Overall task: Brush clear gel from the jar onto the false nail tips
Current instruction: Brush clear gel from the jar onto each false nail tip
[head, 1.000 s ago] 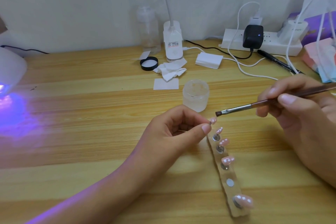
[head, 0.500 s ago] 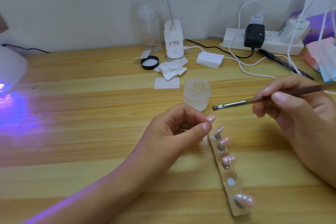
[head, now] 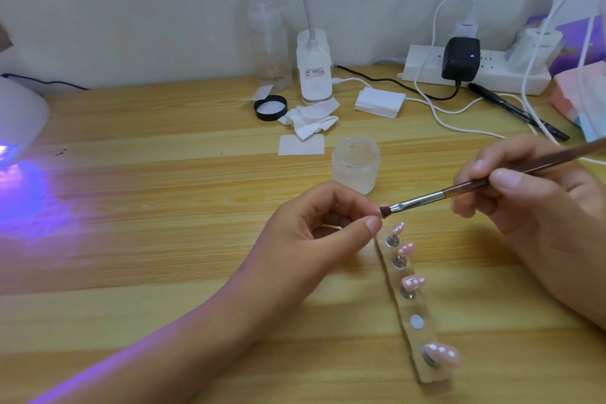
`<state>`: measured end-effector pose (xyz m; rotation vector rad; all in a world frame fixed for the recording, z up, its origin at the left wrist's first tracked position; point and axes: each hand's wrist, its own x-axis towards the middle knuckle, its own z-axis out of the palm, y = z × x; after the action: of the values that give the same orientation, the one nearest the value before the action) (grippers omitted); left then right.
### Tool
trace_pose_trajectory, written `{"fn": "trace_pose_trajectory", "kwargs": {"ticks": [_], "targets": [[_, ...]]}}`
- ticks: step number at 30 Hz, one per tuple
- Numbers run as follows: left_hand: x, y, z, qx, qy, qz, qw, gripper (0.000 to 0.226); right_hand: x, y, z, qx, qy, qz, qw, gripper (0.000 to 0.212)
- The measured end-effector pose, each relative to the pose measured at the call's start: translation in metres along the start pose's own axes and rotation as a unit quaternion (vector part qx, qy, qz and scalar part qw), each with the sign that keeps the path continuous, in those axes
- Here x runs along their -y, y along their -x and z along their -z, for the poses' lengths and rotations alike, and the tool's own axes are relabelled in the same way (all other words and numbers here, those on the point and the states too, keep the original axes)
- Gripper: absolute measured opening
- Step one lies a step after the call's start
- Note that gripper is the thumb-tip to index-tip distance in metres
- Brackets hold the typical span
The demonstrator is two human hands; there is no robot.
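A pale wall (head: 131,10) backs a worktop (head: 157,256) of light wooden planks, the grain running left to right. At the far left a white curing lamp (head: 19,115) throws a violet glow (head: 29,193) over the boards, and the same tint falls on the near forearm.

Further right along the far edge stand a clear bottle (head: 270,46) and a white desk-lamp base (head: 314,69). A black lid (head: 270,107), crumpled wipes (head: 310,121) and 1 flat square wipe (head: 301,144) lie nearer.

The left hand (head: 308,239) sits over mid-worktop, thumb and forefinger pinched on a small piece (head: 378,214). The bristles mostly hide it, so I cannot tell what it is. The frosted jar (head: 355,167) stands uncapped in the middle, just beyond that hand.

Just near of the fingertips a wooden strip (head: 421,336) lies on the boards, running toward the near right. It carries 4 pink nail tips (head: 414,282) on metal stubs and 1 bare white disc (head: 416,321).

The brush (head: 459,192) slants down from the right, its dark tip touching the pinched piece. The right hand (head: 531,207) grips the handle pen-fashion.

At the far right lie a stack of white pads (head: 379,102) and a black pen (head: 516,111). A white power strip (head: 426,67) lies against the wall there, with a black adapter (head: 460,57) and white cables (head: 436,115).
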<state>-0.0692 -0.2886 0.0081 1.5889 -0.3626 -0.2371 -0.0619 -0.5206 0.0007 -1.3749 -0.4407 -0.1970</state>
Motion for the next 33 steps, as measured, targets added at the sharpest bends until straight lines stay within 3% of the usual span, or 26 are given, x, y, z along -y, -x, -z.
{"fn": "trace_pose_trajectory", "kwargs": {"ticks": [14, 23, 25, 28, 33], "targets": [[0.003, -0.001, 0.001, -0.012, 0.030, 0.008, 0.999, 0.007, 0.000, 0.000, 0.002, -0.049, 0.076, 0.015, 0.996, 0.015], [-0.001, -0.008, 0.005, -0.058, 0.198, 0.039, 0.978, 0.014, -0.001, -0.005, 0.005, -0.075, 0.041, -0.022, 0.996, 0.015], [-0.002, -0.005, 0.004, -0.049, 0.169, 0.019, 0.984, 0.013, -0.001, -0.005, 0.005, -0.076, 0.038, -0.025, 0.996, 0.015], [-0.004, 0.004, -0.002, -0.025, 0.013, -0.056, 0.998, 0.005, 0.000, -0.005, 0.004, -0.078, 0.036, -0.029, 0.996, 0.015], [-0.006, 0.018, -0.010, 0.045, -0.226, -0.213, 0.949, 0.006, 0.001, -0.005, 0.003, -0.080, 0.032, -0.034, 0.996, 0.014]]}}
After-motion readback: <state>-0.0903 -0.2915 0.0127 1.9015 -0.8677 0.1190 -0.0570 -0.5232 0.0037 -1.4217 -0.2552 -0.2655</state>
